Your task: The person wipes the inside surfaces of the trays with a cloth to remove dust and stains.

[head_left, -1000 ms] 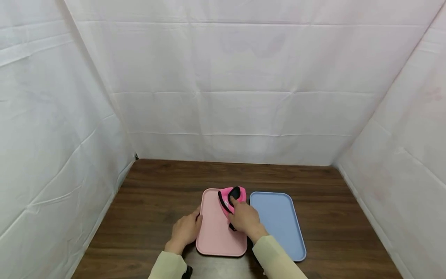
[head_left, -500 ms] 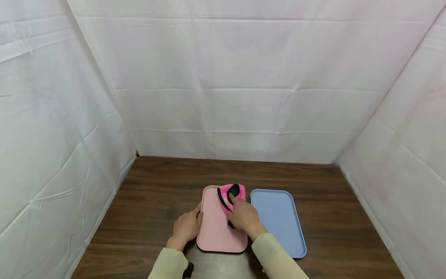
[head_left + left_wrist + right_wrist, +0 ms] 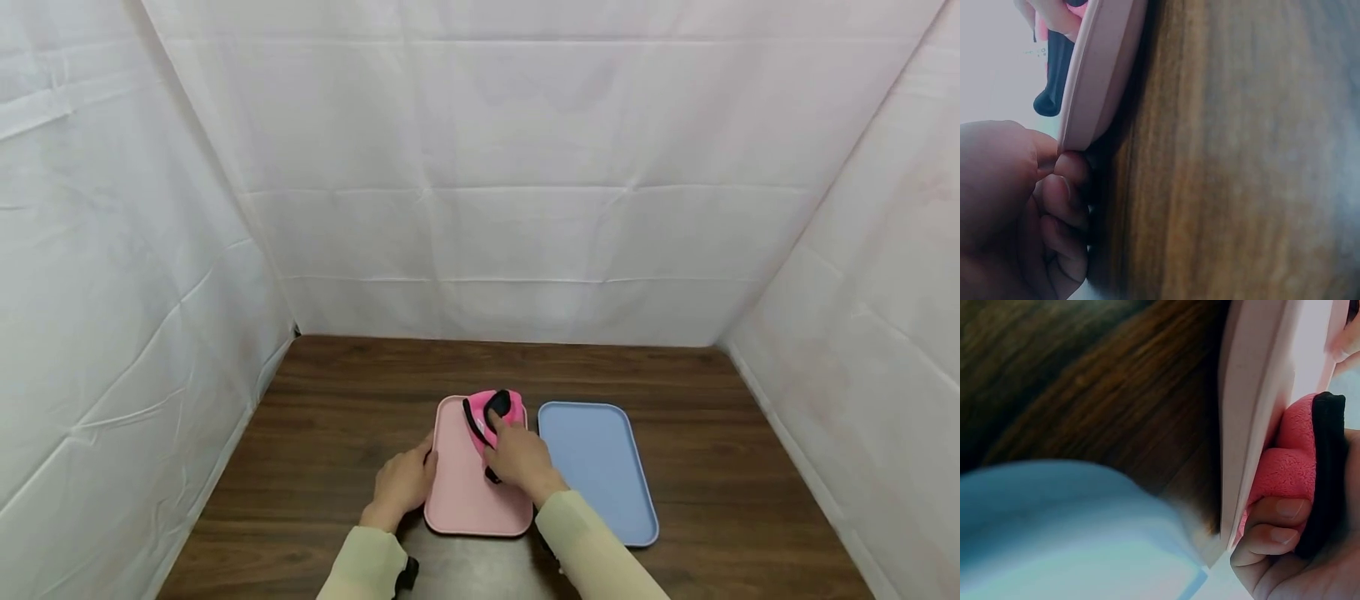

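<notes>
My left hand pinches the left edge of a pink tray. In the left wrist view the thumb and curled fingers meet at the tray's rim. My right hand grips a pink fleecy fabric item with black edging and a dark oval part, at the tray's upper right. Its exact kind is unclear. The right wrist view shows fingers curled against the pink fleece beside its black band. The right hand hides part of the item.
A light blue tray lies just right of the pink one, a narrow gap between them. Both rest on a dark wooden table. White cloth walls stand behind and on both sides.
The pink fleecy item and my right hand have shifted slightly left over the pink tray. My left hand stays at the tray's edge. The head view has tilted a little.
</notes>
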A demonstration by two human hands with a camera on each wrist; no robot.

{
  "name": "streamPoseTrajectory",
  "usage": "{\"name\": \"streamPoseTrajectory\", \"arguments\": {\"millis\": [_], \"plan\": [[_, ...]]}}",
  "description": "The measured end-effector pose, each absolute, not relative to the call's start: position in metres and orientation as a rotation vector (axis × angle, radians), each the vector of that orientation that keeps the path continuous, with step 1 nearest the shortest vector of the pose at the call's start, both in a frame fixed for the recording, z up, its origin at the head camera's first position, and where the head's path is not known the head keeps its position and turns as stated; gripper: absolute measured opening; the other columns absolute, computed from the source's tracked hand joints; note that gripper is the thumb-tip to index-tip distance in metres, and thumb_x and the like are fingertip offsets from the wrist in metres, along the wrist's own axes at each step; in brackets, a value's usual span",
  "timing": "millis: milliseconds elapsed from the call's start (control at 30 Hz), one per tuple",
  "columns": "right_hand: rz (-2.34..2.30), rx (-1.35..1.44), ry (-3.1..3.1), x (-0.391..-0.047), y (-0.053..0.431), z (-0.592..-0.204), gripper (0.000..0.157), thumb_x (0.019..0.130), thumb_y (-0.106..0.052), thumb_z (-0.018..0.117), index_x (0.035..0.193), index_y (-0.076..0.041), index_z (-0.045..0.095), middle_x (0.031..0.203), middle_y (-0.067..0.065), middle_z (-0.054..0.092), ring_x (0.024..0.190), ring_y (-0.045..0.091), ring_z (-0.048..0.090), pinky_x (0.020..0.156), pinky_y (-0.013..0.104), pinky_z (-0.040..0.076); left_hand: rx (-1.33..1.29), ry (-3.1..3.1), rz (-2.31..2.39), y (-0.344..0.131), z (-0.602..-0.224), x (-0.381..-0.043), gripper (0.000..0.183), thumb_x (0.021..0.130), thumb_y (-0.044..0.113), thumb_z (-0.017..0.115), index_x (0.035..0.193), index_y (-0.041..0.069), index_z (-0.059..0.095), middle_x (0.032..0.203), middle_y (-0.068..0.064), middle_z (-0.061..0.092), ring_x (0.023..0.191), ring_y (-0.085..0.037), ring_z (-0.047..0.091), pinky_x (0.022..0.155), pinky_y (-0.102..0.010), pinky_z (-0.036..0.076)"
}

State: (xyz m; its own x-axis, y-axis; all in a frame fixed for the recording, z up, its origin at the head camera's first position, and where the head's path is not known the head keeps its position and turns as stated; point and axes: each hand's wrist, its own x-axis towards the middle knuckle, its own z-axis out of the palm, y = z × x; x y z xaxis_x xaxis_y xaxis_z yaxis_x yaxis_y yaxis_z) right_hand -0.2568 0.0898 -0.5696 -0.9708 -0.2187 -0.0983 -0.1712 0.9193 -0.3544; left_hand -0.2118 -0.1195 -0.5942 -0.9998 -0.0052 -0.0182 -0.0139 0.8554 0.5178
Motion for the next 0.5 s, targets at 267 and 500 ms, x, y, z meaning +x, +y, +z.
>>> {"name": "streamPoseTrajectory", "arguments": {"millis": [267, 500], "plan": [[-0.545, -0.322, 2.927, -0.258, 0.084, -0.577, 0.066, 0.096, -0.034, 0.067, 0.157, -0.018, 0.047, 0.132, 0.026, 0.065, 0.089, 0.036, 0.069, 0.073, 0.05, 0.055, -0.045, 3.001, 0.82, -0.126, -0.6004, -0.213, 0.044, 0.106, 0.035, 0.052, 0.148, 0.022, 0.059, 0.12, -0.021, 0.075, 0.103, -0.043, 0.072, 0.08, -0.06, 0.054], [-0.564, -0.32, 2.946, -0.2659, 0.0807, -0.5798, 0.068, 0.095, -0.033, 0.066, 0.158, -0.018, 0.045, 0.127, 0.025, 0.068, 0.083, 0.03, 0.067, 0.069, 0.047, 0.054, -0.061, 2.996, 0.844, -0.1275, -0.6022, -0.2189, 0.044, 0.107, 0.035, 0.051, 0.147, 0.021, 0.06, 0.122, -0.021, 0.074, 0.106, -0.044, 0.071, 0.083, -0.061, 0.053]]}}
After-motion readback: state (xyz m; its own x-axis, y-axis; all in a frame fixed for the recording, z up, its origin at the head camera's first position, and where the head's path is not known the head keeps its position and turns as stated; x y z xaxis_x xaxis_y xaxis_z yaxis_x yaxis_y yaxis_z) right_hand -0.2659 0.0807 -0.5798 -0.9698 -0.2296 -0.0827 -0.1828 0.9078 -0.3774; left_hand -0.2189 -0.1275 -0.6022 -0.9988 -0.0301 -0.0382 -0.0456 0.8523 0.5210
